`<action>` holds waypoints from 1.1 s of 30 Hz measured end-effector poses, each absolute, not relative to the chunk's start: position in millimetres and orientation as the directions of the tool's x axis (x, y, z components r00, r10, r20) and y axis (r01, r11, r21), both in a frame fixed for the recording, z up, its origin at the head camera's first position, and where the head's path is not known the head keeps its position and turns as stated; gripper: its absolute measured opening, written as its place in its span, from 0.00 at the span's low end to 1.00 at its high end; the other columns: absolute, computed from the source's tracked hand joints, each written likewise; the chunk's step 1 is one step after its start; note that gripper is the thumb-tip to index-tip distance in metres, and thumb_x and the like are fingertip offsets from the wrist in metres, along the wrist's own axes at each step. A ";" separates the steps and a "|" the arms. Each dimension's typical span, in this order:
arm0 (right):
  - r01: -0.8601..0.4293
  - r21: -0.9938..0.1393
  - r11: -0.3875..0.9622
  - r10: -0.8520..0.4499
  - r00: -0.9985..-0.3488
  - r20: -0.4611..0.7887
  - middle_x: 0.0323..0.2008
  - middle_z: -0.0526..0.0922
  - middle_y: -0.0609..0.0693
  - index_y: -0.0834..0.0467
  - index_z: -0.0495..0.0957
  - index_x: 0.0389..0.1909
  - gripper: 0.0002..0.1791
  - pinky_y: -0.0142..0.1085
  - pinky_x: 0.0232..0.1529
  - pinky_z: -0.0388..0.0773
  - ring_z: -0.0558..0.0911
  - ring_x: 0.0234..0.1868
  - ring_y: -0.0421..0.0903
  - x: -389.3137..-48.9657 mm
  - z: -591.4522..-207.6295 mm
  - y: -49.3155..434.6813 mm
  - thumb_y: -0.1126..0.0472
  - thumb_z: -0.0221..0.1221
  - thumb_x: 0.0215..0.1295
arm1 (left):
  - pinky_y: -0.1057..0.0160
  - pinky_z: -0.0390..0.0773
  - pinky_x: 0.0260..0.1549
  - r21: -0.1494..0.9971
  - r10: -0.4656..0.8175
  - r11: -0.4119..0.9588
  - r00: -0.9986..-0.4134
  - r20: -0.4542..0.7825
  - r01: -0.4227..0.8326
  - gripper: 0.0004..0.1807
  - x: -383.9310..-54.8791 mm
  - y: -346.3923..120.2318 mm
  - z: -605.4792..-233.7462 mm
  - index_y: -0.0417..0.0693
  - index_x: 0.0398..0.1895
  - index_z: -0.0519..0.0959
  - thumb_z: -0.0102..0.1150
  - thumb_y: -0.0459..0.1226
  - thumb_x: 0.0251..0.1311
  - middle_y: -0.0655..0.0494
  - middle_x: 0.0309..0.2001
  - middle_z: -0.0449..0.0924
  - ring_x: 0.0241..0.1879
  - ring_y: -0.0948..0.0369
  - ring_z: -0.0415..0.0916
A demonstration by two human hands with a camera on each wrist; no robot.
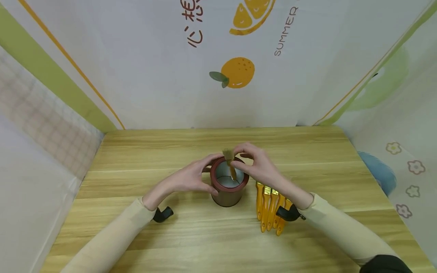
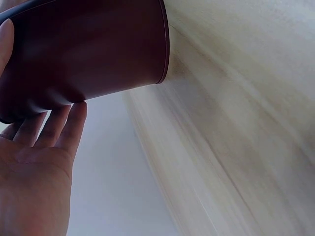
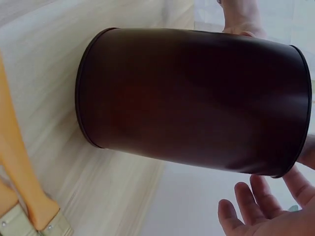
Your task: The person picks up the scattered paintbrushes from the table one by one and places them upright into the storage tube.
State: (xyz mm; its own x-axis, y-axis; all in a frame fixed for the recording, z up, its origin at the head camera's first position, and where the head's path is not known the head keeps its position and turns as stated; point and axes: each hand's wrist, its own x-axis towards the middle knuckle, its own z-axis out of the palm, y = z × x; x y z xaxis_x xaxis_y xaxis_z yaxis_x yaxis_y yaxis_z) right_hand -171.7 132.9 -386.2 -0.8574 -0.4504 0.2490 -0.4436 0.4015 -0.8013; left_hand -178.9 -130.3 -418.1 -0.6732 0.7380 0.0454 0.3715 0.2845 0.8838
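A round, dark red-brown container point(image 1: 228, 199) with a pale inside stands upright on the wooden table. My left hand point(image 1: 189, 176) grips it from the left, fingers behind and thumb in front; in the left wrist view the fingertips press its dark wall. A paintbrush point(image 1: 233, 172) is inside, handle down, bristles above the far rim. Over the rim, my right hand point(image 1: 254, 161) pinches this paintbrush near its ferrule between thumb and forefinger. The right wrist view shows the other fingers point(image 3: 246, 201) loosely bent beside the container, while the brush is hidden behind its wall.
Several paintbrushes with orange handles point(image 1: 271, 208) lie side by side to the right of the container, partly under the right forearm. The table's far edge point(image 1: 218, 129) meets a white printed cloth point(image 1: 164, 91), and more cloth hangs at both sides.
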 end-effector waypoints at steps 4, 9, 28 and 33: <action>-0.406 -0.831 0.380 -0.426 -0.874 0.232 0.55 0.84 0.57 0.60 0.81 0.55 0.15 0.53 0.67 0.78 0.81 0.61 0.56 -171.1 -386.7 140.2 0.63 0.65 0.70 | 0.44 0.70 0.72 0.880 0.727 0.301 -0.686 0.037 0.366 0.58 -178.1 -129.9 -417.5 0.61 0.81 0.56 0.83 0.41 0.48 0.51 0.72 0.70 0.73 0.46 0.69; -0.311 -0.852 0.422 -0.350 -0.922 0.163 0.57 0.84 0.57 0.59 0.79 0.59 0.16 0.45 0.59 0.83 0.83 0.58 0.54 -167.5 -387.3 158.4 0.59 0.60 0.75 | 0.42 0.69 0.73 0.884 0.732 0.282 -0.679 0.054 0.374 0.57 -178.5 -129.4 -417.5 0.67 0.79 0.58 0.83 0.40 0.47 0.48 0.70 0.73 0.71 0.44 0.70; -0.114 -0.738 0.665 -0.252 -0.964 -0.079 0.56 0.83 0.63 0.63 0.71 0.69 0.28 0.41 0.42 0.87 0.87 0.47 0.52 -139.8 -436.5 197.2 0.62 0.64 0.70 | 0.42 0.70 0.72 0.894 0.728 0.276 -0.684 0.046 0.354 0.58 -178.3 -128.3 -419.3 0.67 0.79 0.58 0.83 0.36 0.46 0.46 0.71 0.72 0.73 0.43 0.68; -0.101 -0.683 0.723 -0.229 -0.968 -0.100 0.55 0.83 0.62 0.64 0.71 0.69 0.31 0.39 0.41 0.88 0.87 0.44 0.50 -131.9 -440.9 194.5 0.64 0.66 0.67 | 0.43 0.69 0.73 0.888 0.720 0.294 -0.693 0.038 0.354 0.58 -178.4 -128.3 -418.1 0.70 0.79 0.58 0.84 0.38 0.46 0.51 0.71 0.73 0.72 0.47 0.69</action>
State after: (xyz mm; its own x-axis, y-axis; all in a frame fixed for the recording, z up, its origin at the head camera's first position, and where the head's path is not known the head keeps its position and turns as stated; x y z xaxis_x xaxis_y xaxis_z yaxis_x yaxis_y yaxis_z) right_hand -131.9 194.5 -440.9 -0.9682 -0.2293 -0.0999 -0.1008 0.7230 -0.6834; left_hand -178.4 -128.3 -418.1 -0.6927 0.7203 0.0377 0.3544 0.2945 0.8875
